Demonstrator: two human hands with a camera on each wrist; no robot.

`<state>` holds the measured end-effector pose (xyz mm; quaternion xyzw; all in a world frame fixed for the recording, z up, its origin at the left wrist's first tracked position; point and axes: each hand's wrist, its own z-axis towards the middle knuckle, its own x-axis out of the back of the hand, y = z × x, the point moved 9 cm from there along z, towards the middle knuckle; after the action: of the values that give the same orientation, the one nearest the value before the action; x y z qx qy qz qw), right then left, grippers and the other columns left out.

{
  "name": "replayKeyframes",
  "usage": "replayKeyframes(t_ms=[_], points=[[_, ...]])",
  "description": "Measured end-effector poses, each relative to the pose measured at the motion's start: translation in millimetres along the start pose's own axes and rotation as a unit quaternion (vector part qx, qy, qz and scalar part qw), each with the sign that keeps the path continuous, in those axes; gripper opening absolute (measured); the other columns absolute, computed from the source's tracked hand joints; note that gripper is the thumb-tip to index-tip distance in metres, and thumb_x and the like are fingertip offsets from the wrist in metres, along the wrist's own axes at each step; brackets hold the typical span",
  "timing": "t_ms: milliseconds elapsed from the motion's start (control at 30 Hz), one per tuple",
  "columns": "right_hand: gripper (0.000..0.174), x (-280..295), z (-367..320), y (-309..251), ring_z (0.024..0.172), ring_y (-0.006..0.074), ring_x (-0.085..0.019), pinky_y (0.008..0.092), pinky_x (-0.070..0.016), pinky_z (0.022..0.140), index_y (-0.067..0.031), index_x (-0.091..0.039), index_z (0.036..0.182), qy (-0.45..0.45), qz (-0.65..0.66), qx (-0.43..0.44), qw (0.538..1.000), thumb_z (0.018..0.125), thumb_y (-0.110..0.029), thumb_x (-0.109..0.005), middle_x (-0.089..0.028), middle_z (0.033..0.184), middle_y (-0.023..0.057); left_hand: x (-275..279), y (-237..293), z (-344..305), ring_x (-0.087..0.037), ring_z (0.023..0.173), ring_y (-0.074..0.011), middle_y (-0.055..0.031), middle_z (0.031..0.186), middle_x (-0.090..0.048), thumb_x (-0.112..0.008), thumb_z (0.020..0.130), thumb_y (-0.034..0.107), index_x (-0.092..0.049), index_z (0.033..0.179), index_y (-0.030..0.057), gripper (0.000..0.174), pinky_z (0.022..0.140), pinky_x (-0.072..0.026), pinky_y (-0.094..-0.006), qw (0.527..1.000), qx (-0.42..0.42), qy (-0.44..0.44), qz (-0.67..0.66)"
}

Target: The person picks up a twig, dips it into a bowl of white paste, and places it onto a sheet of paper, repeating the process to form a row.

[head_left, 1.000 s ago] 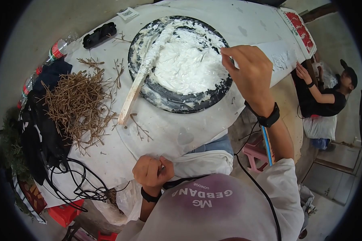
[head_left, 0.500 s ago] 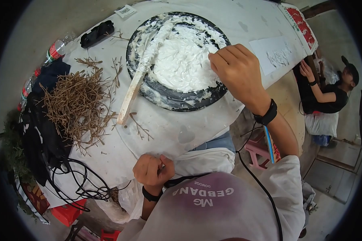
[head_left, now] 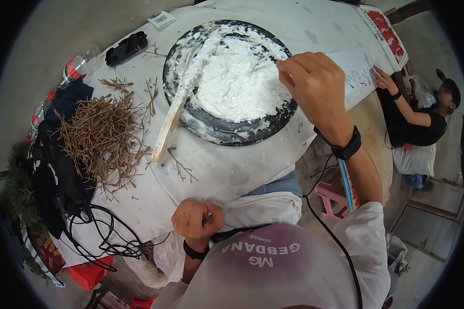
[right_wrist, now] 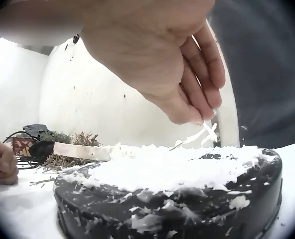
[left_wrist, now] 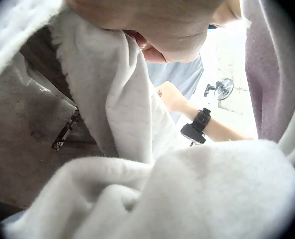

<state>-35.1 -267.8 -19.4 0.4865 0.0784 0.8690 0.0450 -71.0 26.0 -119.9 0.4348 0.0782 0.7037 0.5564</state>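
In the head view my right hand [head_left: 314,87] hangs over the right rim of a round black tray [head_left: 211,131]. Glossy white paste [head_left: 237,85] fills much of it. The right wrist view shows thumb and fingertips pinching a small twig [right_wrist: 207,133] coated white, close above the paste. A wooden stick [head_left: 169,129], its upper part caked in paste, lies across the tray's left side. My left hand [head_left: 197,219], fingers loosely curled, stays at the table's front edge beside white cloth [left_wrist: 122,94]; nothing shows in it.
Left of the tray lies a heap of brown twigs [head_left: 100,139], with black cables [head_left: 103,232] nearer me. Plastic bottles [head_left: 73,71] stand at the far left. A white sheet [head_left: 353,72] bearing coated twigs lies at right, where another person [head_left: 423,118] reaches in.
My right hand moved left over the paste, then came back right to the rim. The other person's hand has reached onto the white sheet. My left hand has stayed put.
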Motion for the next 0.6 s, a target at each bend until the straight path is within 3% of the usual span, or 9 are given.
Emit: replayKeyframes(t_ms=[300, 600], points=[[0.013, -4.0, -9.4, -41.8, 0.083, 0.0255, -0.069, 0.0354, -0.0552, 0.073, 0.0005, -0.073, 0.091, -0.048, -0.005, 0.107, 0.993, 0.078, 0.000, -0.075, -0.070, 0.087, 0.0094, 0.1, 1.5, 1.5, -0.039, 0.043, -0.0246, -0.0056, 0.056, -0.036, -0.065, 0.077, -0.006, -0.039, 0.064, 0.0076, 0.032, 0.042, -0.0294, -0.0341, 1.000, 0.002, -0.003, 0.002], [0.015, 27.9, -16.2, -59.3, 0.081, 0.0259, -0.068, 0.0369, -0.0564, 0.072, 0.0015, -0.072, 0.091, 0.017, 0.050, 0.136, 0.989, 0.077, 0.001, -0.077, -0.069, 0.086, 0.0090, 0.3, 1.5, 1.5, -0.039, 0.043, -0.0246, -0.0053, 0.056, -0.036, -0.065, 0.077, -0.006, -0.039, 0.064, 0.0078, 0.033, 0.042, -0.0294, -0.0338, 1.000, -0.002, -0.001, -0.004]])
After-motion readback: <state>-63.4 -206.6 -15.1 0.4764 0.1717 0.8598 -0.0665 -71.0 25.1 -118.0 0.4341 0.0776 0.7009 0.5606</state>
